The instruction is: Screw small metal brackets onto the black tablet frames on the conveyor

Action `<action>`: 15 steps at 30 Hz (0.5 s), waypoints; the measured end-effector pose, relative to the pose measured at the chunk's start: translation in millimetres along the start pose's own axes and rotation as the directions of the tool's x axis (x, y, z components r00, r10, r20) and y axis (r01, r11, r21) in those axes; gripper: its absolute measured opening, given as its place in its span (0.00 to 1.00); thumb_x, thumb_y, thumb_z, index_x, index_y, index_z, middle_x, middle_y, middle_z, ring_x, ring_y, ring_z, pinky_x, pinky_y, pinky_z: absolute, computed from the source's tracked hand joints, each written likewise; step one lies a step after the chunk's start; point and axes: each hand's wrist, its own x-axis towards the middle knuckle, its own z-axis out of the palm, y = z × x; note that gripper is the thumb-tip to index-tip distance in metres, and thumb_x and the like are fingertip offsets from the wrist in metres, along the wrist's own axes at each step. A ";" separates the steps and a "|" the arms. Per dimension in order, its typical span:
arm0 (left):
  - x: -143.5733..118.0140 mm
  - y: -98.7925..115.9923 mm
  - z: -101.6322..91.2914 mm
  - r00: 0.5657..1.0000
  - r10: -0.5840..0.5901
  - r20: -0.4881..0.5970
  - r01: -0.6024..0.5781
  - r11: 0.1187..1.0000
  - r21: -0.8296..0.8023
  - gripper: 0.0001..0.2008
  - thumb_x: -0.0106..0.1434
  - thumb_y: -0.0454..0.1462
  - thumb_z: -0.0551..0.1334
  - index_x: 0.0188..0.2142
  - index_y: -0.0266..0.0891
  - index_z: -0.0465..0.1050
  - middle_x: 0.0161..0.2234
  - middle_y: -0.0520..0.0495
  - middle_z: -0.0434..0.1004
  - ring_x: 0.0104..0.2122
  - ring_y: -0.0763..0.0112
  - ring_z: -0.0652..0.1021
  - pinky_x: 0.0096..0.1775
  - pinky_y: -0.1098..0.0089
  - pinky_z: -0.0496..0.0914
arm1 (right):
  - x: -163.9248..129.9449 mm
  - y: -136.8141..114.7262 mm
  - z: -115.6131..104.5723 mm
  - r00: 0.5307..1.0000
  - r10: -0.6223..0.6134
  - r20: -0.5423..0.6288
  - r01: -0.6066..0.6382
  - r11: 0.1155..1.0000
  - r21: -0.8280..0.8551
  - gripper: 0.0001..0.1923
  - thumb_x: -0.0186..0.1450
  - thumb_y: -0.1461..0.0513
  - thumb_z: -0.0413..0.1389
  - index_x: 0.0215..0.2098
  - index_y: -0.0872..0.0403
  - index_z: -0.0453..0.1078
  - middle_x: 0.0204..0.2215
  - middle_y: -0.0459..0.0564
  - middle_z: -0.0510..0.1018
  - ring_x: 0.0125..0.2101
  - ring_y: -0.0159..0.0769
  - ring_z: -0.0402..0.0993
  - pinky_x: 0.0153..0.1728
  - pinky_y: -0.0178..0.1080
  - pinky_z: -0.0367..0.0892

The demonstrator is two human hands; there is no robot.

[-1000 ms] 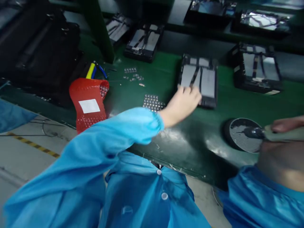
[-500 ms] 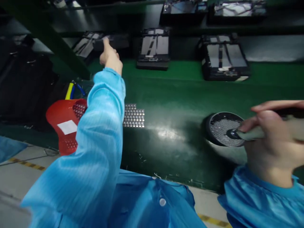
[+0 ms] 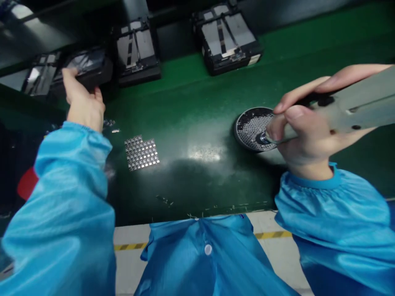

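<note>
Here I count two hands over the green belt [image 3: 197, 102]. My left hand [image 3: 82, 102] reaches far out to the left, fingers curled around the near edge of a dark tablet unit [image 3: 88, 65] and gripping it; that unit sits at the belt's far left edge, partly overlapping another one behind it [image 3: 40, 76]. My right hand [image 3: 304, 127] is wrapped closed around a grey power screwdriver [image 3: 354, 107], forefinger stretched along its top, with the metal tip resting in a round black screw dish [image 3: 251, 127] that lies on the belt just left of that hand. In all I make out four open tablet units along the far side: the gripped one, the one behind it, a third [image 3: 137, 51] just to its right, and a fourth [image 3: 226, 37] further right, well apart from the dish. One silver grid of small parts [image 3: 142, 153] lies on the belt between the hands, nearer the left sleeve. A red object [image 3: 26, 185] shows partly beside that sleeve.
</note>
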 end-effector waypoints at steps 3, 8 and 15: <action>-32.3 -10.8 16.1 0.999 -0.031 0.016 0.031 0.999 0.010 0.34 0.59 0.63 0.79 0.63 0.70 0.83 0.42 0.69 0.92 0.59 0.56 0.83 0.53 0.58 0.80 | -0.6 0.4 5.8 0.994 0.021 -0.111 -0.030 0.996 -0.079 0.39 0.64 0.33 0.73 0.43 0.52 0.61 0.31 0.42 0.62 0.19 0.23 0.63 0.12 0.31 0.50; -111.3 -56.8 54.3 0.979 -0.160 -0.128 0.117 0.949 -0.292 0.08 0.71 0.55 0.73 0.49 0.75 0.87 0.60 0.84 0.86 0.76 0.62 0.76 0.61 0.60 0.83 | -6.9 -9.6 1.4 0.988 0.149 -0.043 -0.154 0.972 -0.177 0.37 0.66 0.33 0.72 0.47 0.50 0.64 0.38 0.48 0.68 0.26 0.25 0.69 0.19 0.34 0.63; -193.0 -78.3 112.6 0.907 -0.365 0.210 0.420 0.751 -0.510 0.29 0.83 0.47 0.66 0.78 0.65 0.65 0.77 0.54 0.76 0.77 0.65 0.76 0.70 0.59 0.82 | -17.9 -14.6 2.2 0.857 0.509 0.077 -0.446 0.809 -0.383 0.34 0.64 0.42 0.77 0.53 0.48 0.66 0.45 0.51 0.70 0.43 0.34 0.81 0.35 0.40 0.83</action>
